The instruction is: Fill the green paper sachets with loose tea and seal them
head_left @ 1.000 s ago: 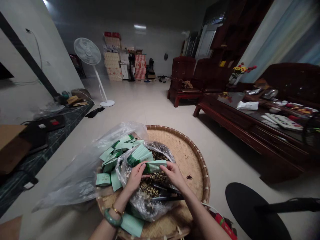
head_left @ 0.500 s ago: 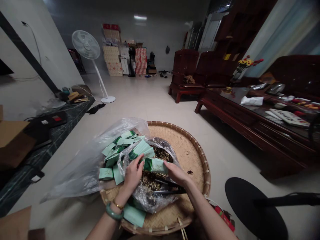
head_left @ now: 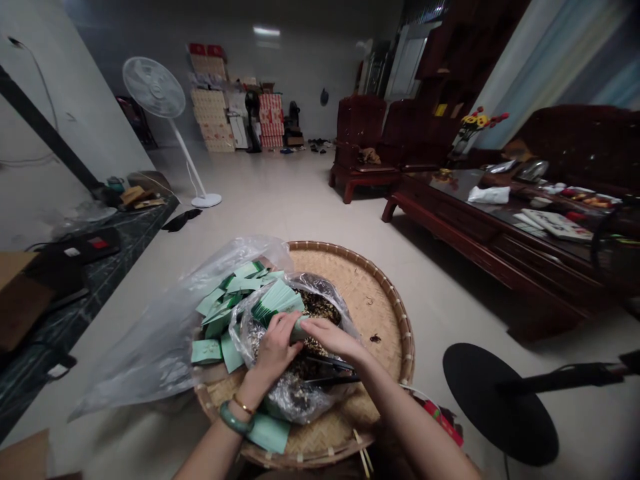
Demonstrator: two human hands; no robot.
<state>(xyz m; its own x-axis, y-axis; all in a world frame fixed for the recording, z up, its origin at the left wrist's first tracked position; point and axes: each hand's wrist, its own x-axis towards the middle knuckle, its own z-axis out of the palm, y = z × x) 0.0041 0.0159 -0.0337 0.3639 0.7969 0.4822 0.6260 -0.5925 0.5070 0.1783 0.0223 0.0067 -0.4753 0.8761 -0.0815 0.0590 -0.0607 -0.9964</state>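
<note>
Over an open clear plastic bag (head_left: 295, 400) of dark and pale dried bits (head_left: 320, 307), both hands are close together on a small light-green packet (head_left: 299, 328). My left hand (head_left: 277, 345) has its fingers curled round the packet's near side. My right hand (head_left: 333, 335) grips its upper right end, and most of the packet is hidden. Just beyond lies a fanned stack of green packets (head_left: 276, 300). Black tongs (head_left: 330, 380) rest in the bag under my right wrist. More loose green packets (head_left: 217, 310) are heaped to the left.
A round woven bamboo tray (head_left: 370, 293) carries the bags and packets. A large clear plastic bag (head_left: 150, 353) spills over its left side. A black round stand base (head_left: 500, 403) is at right, a dark wooden table (head_left: 450, 233) beyond, and a white fan (head_left: 155, 87) farther back.
My hands have drawn together. The packet, stretched out flat between them before, is now mostly covered by my fingers. The view has shifted slightly to the right.
</note>
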